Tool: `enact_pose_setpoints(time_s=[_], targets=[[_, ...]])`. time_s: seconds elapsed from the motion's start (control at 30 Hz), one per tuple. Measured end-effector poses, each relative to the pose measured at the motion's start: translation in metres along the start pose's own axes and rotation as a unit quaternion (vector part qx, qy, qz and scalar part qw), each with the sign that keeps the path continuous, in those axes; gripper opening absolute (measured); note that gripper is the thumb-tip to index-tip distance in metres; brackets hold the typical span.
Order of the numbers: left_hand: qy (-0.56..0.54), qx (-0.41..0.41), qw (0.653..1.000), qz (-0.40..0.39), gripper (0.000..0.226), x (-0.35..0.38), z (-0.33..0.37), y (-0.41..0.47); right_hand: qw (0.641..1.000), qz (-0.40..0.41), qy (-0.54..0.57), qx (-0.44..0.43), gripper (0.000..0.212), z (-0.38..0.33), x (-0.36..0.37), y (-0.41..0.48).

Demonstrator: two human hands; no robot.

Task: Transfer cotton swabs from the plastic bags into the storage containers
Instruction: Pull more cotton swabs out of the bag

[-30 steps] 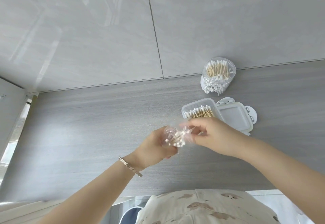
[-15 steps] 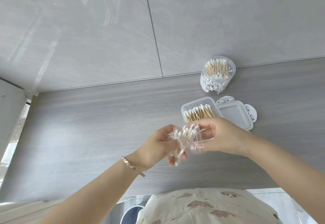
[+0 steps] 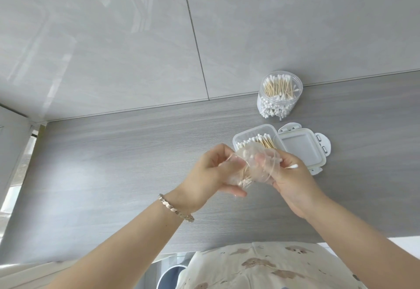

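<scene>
A clear plastic bag [image 3: 254, 166] with wooden cotton swabs inside is held above the counter by both hands. My left hand [image 3: 211, 173] grips its lower end, where the swab sticks bunch. My right hand [image 3: 288, 179] pinches the bag's open side, and one white swab tip [image 3: 293, 166] pokes out past its fingers. Just behind the hands stands an open rectangular container [image 3: 252, 133] partly filled with swabs, its hinged lid [image 3: 302, 150] lying flat to the right. A round clear jar [image 3: 280, 94] full of swabs sits near the wall.
The grey wood-grain counter [image 3: 113, 163] runs left to a wall corner and back to a tiled wall [image 3: 136, 38]. A bracelet [image 3: 176, 208] is on my left wrist. The counter's front edge meets my patterned clothing [image 3: 261, 266] at the bottom.
The bag has been turned and spread between my hands, now hanging lower in front of the rectangular container. My right hand shifted slightly down and right; a swab tip now shows beside it.
</scene>
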State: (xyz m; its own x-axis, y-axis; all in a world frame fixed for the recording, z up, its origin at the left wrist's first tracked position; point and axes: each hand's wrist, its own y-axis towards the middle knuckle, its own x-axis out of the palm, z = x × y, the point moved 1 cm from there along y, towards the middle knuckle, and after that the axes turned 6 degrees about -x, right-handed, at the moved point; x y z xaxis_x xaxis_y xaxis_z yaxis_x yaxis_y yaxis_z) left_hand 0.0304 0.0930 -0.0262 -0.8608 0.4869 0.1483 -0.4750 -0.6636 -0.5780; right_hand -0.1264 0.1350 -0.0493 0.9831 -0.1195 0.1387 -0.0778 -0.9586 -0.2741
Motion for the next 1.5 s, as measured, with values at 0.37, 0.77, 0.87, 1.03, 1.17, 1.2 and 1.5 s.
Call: enact_pose_setpoints(time_s=[0.37, 0.77, 0.87, 1.03, 1.17, 1.2, 1.5], targets=[[0.108, 0.006, 0.987, 0.116, 0.023, 0.011, 0.002, 0.002, 0.999, -0.001, -0.039, -0.014, 0.016, -0.004, 0.006, 0.0], [-0.14, -0.057, 0.982, 0.117, 0.016, 0.009, 0.001, 0.002, 0.979, 0.196, -0.024, -0.057, 0.021, 0.006, 0.004, -0.005], [-0.064, -0.035, 0.987, 0.141, 0.017, 0.01, 0.004, 0.001, 0.968, 0.217, -0.069, -0.103, 0.024, 0.002, 0.009, -0.01], [0.092, 0.019, 0.981, 0.17, 0.018, 0.011, 0.004, 0.002, 0.962, 0.22, -0.098, -0.125, 0.023, -0.004, 0.008, -0.009], [0.149, 0.012, 0.976, 0.16, 0.019, 0.016, 0.001, 0.002, 0.959, 0.26, -0.051, -0.101, 0.036, -0.004, 0.002, 0.001], [0.15, 0.008, 0.977, 0.151, 0.019, 0.017, 0.0, 0.003, 0.956, 0.274, -0.043, -0.098, 0.036, -0.005, 0.001, 0.003], [0.085, 0.016, 0.991, 0.107, 0.019, 0.023, 0.005, 0.001, 0.923, 0.288, 0.226, 0.118, 0.036, -0.009, -0.006, 0.026]])
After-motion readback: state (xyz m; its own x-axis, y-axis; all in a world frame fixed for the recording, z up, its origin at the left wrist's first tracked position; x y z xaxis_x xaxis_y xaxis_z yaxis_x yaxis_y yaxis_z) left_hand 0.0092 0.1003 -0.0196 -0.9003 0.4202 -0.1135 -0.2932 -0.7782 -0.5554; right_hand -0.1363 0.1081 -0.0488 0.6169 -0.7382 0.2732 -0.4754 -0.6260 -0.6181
